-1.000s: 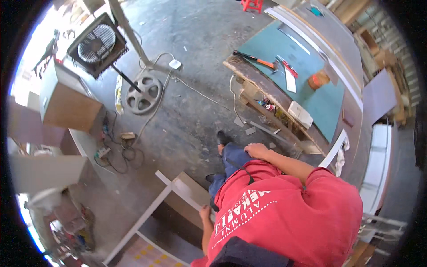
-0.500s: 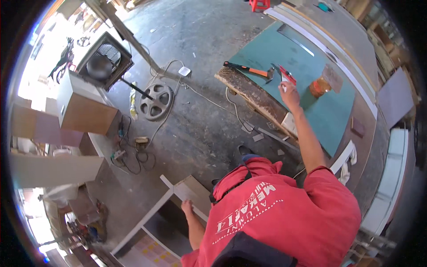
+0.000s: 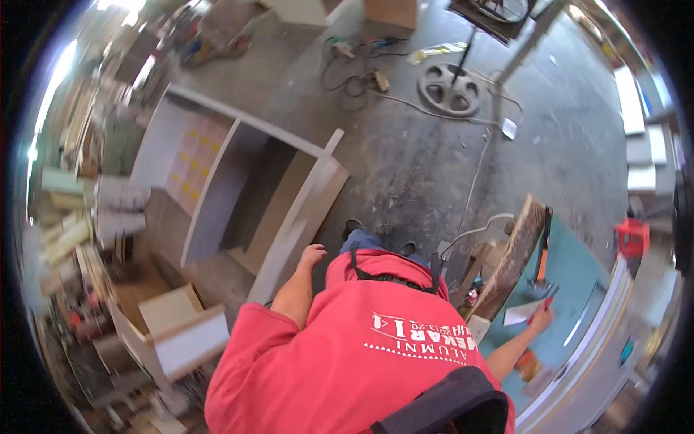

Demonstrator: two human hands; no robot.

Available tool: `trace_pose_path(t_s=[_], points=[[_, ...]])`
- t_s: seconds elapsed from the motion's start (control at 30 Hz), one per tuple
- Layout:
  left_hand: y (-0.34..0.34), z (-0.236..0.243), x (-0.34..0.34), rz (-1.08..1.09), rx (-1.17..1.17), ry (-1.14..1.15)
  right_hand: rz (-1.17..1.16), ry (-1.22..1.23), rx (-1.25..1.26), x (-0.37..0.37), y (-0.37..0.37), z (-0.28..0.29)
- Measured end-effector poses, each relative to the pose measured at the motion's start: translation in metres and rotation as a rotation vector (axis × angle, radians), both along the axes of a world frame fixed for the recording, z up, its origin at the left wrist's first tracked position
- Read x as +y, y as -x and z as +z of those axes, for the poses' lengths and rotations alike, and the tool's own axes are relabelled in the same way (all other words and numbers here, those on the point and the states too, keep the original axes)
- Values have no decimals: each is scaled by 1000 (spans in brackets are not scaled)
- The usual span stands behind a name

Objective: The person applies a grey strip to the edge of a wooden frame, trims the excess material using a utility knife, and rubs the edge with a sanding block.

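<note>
My right hand (image 3: 541,315) is closed around a red-handled tool (image 3: 546,302) over a white strip (image 3: 520,312) on the green-topped workbench (image 3: 578,264). A hammer (image 3: 543,257) with an orange-and-black handle lies just beside it, and an orange container (image 3: 528,365) is partly behind my arm. My left hand (image 3: 312,255) hangs beside my hip with fingers loosely apart, near the edge of a white cabinet frame (image 3: 296,228) lying on the floor; I see nothing in it.
A pedestal fan base (image 3: 447,90), cables (image 3: 401,101) and a post (image 3: 524,43) are ahead. Wooden boxes (image 3: 170,336) and stacked boards (image 3: 65,239) are on the left. A red stool (image 3: 631,239) is at the right beyond the bench.
My view has swung left, bringing the cabinet frame into the middle left. My right hand left my hip, reached onto the bench and took hold of the red-handled tool.
</note>
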State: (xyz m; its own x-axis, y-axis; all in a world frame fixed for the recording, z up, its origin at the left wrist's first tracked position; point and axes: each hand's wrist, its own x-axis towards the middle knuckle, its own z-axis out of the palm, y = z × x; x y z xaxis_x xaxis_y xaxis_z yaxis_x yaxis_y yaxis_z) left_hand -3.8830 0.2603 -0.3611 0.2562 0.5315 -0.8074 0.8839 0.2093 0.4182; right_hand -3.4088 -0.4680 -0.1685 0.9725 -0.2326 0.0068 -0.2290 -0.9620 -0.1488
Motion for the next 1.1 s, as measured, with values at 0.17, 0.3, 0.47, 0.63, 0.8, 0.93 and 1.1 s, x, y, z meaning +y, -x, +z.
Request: trace_pose_path(t_s=[0.17,0.3,0.47,0.63,0.8,0.93,1.1], points=[[112,-16,-4,-691,115,-266,-216,-173,-331,36,-12,14],[67,-36,-19,-828,198,-186,-231,-410,-435,90,-52,81],[12,-23,19,100,-16,-112,-21,-491,-242,211,-71,108],[-68,0,82,194,-173,-234,165,-639,10,309,-95,95],[-110,44,128,145,-209,-260,510,-591,202,422,-109,47],[-130,34,157,183,-314,-388,742,-507,412,569,-53,26],[-189,20,229,93,-467,-612,1135,-352,537,694,-22,-70]])
